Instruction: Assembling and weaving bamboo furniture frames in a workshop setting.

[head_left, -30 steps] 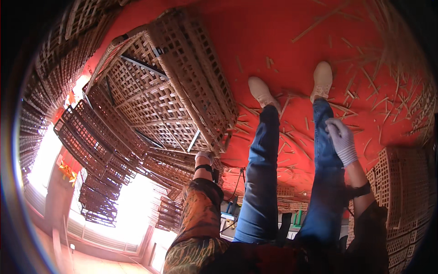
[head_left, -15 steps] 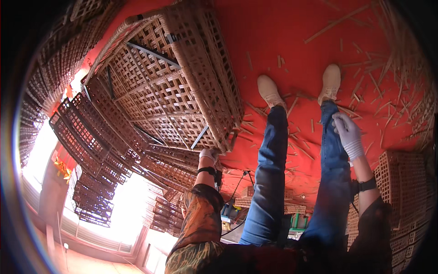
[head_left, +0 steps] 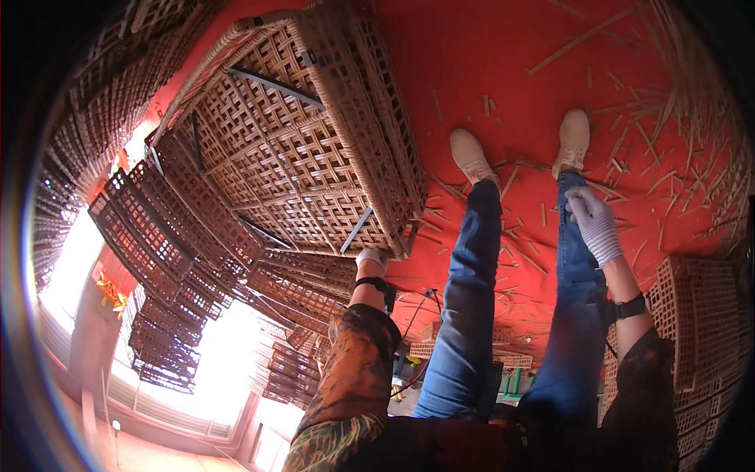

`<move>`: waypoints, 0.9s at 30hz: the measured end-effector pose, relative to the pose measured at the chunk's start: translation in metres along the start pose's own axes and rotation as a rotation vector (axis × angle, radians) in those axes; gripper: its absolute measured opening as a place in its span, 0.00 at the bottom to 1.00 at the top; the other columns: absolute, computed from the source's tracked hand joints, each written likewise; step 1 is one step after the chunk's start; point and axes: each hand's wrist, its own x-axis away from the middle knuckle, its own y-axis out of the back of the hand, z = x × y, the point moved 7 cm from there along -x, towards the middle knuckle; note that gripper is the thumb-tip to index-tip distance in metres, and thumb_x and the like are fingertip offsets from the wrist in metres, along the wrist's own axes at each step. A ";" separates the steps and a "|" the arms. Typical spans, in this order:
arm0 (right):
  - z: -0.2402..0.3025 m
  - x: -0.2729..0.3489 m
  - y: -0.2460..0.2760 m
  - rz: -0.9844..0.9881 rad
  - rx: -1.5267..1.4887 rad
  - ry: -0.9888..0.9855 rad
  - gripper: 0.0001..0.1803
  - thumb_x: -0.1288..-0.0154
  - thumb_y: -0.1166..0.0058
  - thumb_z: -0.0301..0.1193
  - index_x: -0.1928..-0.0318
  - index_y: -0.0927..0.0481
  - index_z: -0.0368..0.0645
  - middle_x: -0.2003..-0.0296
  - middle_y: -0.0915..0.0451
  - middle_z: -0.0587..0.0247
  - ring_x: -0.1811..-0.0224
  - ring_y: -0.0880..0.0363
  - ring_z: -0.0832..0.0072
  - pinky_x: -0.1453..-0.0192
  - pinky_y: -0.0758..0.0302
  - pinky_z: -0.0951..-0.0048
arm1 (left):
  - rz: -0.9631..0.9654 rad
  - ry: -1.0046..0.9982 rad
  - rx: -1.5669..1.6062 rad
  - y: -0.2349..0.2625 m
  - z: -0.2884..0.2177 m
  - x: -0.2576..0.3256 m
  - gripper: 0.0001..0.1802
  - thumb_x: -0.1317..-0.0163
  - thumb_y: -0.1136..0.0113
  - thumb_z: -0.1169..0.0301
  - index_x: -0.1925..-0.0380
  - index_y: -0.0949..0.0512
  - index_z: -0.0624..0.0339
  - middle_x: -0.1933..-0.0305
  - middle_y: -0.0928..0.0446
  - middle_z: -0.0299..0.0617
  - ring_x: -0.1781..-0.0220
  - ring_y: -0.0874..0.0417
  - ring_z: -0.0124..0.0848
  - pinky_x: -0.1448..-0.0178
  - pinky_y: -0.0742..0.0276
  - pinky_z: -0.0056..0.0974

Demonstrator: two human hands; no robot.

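Observation:
A big woven rattan basket (head_left: 307,149) with dark cross bars stands tipped on the red floor (head_left: 503,55) at upper left, its open lattice facing me. My left hand (head_left: 370,258), in a white glove with a black wrist strap, grips the basket's lower edge. My right hand (head_left: 594,224), also gloved, hangs by my right thigh with fingers loosely curled, and it holds nothing. My legs in blue jeans and pale shoes stand to the right of the basket.
Stacks of dark wicker frames (head_left: 165,259) lie left of and below the basket. More woven panels (head_left: 700,315) stand at the right. Loose cane sticks and straw (head_left: 676,134) litter the floor around my feet. Bright window light (head_left: 212,354) glares at lower left.
The basket has come nearer and looms larger, swinging toward my left side. My left hand stayed on its lower edge. My right hand stayed by my thigh.

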 end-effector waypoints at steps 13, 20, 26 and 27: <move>0.037 -0.013 0.019 0.007 0.127 -0.042 0.07 0.31 0.52 0.29 0.60 0.23 0.38 0.72 0.22 0.65 0.69 0.23 0.79 0.65 0.26 0.78 | 0.063 0.819 2.096 -0.042 0.017 0.021 0.02 0.38 0.46 0.74 0.70 0.25 0.56 0.72 0.22 0.40 0.70 0.20 0.35 0.74 0.22 0.42; 0.196 -0.034 -0.044 -0.032 0.489 0.479 0.07 0.36 0.49 0.30 0.60 0.22 0.42 0.65 0.19 0.52 0.61 0.19 0.58 0.57 0.23 0.66 | 0.146 0.765 2.031 -0.050 0.009 0.011 0.01 0.40 0.45 0.74 0.68 0.25 0.55 0.70 0.22 0.40 0.69 0.19 0.35 0.73 0.21 0.42; 0.354 -0.037 -0.131 0.039 0.605 0.657 0.08 0.36 0.48 0.30 0.59 0.22 0.42 0.62 0.19 0.53 0.60 0.19 0.58 0.55 0.23 0.65 | 0.200 0.543 2.373 -0.009 -0.006 0.064 0.04 0.41 0.46 0.70 0.73 0.24 0.50 0.80 0.27 0.36 0.78 0.25 0.33 0.75 0.27 0.42; 0.383 -0.033 -0.146 0.036 0.669 0.725 0.08 0.36 0.49 0.30 0.58 0.22 0.42 0.61 0.19 0.53 0.60 0.19 0.59 0.54 0.23 0.65 | 0.248 0.457 2.399 0.001 0.000 0.070 0.03 0.40 0.47 0.73 0.71 0.25 0.51 0.81 0.30 0.35 0.79 0.26 0.33 0.75 0.27 0.40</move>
